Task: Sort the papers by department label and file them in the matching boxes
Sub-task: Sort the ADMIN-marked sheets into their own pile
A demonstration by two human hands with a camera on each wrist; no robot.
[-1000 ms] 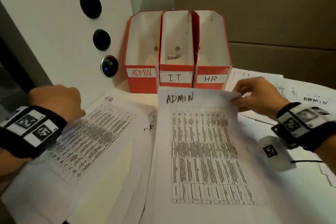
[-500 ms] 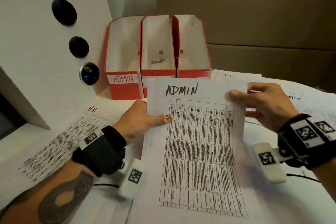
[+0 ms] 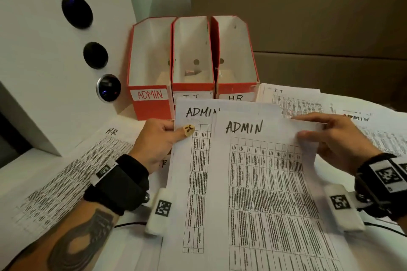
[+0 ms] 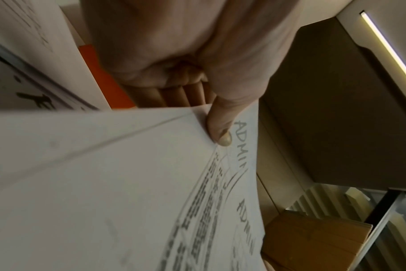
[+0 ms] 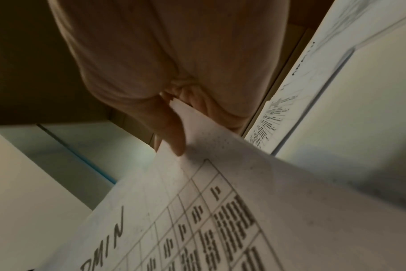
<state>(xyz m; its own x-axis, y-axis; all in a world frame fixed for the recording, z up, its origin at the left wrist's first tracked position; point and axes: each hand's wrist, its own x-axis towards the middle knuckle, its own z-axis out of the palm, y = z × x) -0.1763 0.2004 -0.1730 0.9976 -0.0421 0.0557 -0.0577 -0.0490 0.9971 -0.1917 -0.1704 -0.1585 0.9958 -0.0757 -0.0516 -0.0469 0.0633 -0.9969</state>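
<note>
Nearest the camera, two printed sheets headed ADMIN are held up over the paper-strewn table (image 3: 28,167). The front ADMIN sheet (image 3: 264,193) is pinched at its upper right corner by the right hand (image 3: 339,143), thumb on the printed face and fingers behind. The rear ADMIN sheet (image 3: 193,160), overlapped on its right side by the front one, is gripped at its upper left edge by the left hand (image 3: 154,143), its thumb pressed on the face beside the heading. To the left, an HR sheet (image 3: 72,167) is seen lying flat on the table. Farther right, an I.T sheet (image 3: 293,99) and another ADMIN-headed page (image 3: 378,130) are spread out. Beyond the papers, three red boxes are lined up touching: the ADMIN box (image 3: 149,77), the I.T box (image 3: 192,68) and the HR box (image 3: 235,66).
</note>
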